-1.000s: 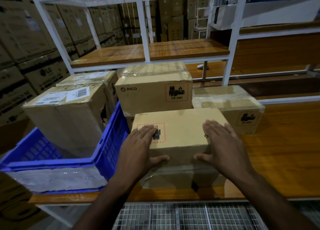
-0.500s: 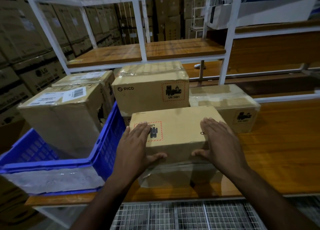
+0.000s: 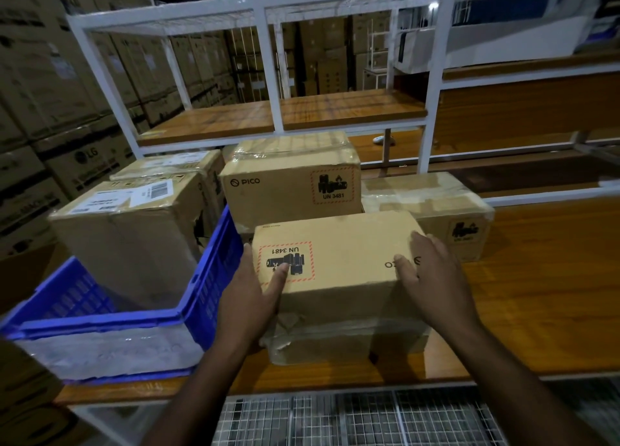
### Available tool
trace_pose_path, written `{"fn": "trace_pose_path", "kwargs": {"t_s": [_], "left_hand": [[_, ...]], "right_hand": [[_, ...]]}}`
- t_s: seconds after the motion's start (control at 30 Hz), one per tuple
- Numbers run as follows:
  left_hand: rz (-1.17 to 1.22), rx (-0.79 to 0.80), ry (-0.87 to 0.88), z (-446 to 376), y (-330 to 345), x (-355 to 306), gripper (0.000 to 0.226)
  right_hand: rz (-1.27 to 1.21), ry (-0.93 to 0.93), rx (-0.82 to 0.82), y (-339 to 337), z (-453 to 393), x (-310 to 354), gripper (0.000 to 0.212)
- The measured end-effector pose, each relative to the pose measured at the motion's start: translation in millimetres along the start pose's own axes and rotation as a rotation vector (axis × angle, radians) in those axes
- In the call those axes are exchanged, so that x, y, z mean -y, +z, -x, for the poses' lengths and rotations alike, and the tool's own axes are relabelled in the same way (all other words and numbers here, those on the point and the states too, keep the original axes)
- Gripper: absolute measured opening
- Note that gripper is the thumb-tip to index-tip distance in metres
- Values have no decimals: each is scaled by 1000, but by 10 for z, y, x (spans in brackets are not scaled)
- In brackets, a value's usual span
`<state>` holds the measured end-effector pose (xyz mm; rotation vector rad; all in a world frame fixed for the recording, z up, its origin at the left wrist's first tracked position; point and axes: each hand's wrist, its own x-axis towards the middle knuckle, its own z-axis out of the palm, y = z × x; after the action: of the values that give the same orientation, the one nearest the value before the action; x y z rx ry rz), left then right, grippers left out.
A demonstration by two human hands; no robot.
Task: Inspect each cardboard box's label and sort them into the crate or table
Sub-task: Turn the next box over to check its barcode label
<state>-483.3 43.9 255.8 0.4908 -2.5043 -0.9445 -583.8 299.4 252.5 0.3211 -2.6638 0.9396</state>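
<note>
Head view: one wide frame looking down on a wooden table (image 3: pixel 536 294) inside a white metal rack (image 3: pixel 432 86).
Near box: a cardboard box (image 3: pixel 345 271) stands on the table at centre, its upper face tilted toward the camera, with a red-bordered UN 3481 label (image 3: pixel 285 261) upside down at its left end.
Left hand: the left hand (image 3: pixel 248 298) grips the box's left near corner, thumb lying across the label, fingers wrapped round the left side and mostly hidden.
Right hand: the right hand (image 3: pixel 432 278) holds the box's right end, thumb on the top face beside the printed logo, fingers curled over the right edge.
PICO box: a taped PICO box (image 3: pixel 288 180) sits just behind the held one, its own UN 3481 label upright.
Right box: a lower taped box (image 3: pixel 432 207) sits to the far right, just beside the PICO box.
Crate: a blue crate (image 3: pixel 214 278) stands left of the held box, touching or nearly touching the left hand.
Crate contents: a labelled box (image 3: pixel 127 231) with a white barcode sticker stands in the crate, another box (image 3: pixel 174 163) behind it.
Background: stacked cartons (image 3: pixel 43 86) fill the far left.
</note>
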Motion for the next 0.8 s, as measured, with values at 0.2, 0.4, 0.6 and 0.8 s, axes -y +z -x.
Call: {"fn": "trace_pose_path", "kwargs": {"t_s": [0.2,0.4,0.6,0.8], "left_hand": [[135,-84,32,400,31,4,94],[181,-120,-56,784,298,227,114],[75,-151,-57,759,337,348,125],[-2,-102,46,670,337,412,122]], "right_hand": [[-153,-41,-130,-200,268,-51,77],[-177,75,-51,-40,512,-248,118],[-73,111,22,110,657,-408,132],[-81,77,-15,191,713,-440,129]]}}
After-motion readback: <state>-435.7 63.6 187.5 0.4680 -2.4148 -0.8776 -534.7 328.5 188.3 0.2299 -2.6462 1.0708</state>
